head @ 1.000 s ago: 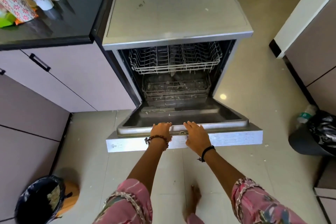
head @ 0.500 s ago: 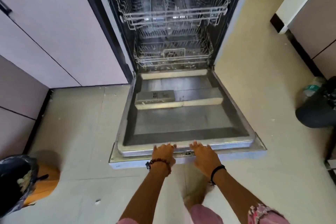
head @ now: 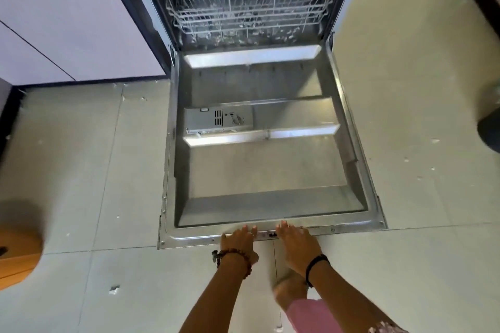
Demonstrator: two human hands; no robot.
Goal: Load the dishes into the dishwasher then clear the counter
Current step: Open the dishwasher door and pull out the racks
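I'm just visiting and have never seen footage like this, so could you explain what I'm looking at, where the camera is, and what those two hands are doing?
There is no machine here: a person wears a wide-angle camera on the head, looking down at their own arms. The left hand, with a brown beaded bracelet, and the right hand, with a black wristband, rest flat on the front edge of the open stainless-steel dishwasher door, which lies lowered nearly level over the pale tiled floor. Neither hand holds anything. Behind it sits a white wire dish rack, with no dishes visible. A grey detergent dispenser sits on the door.
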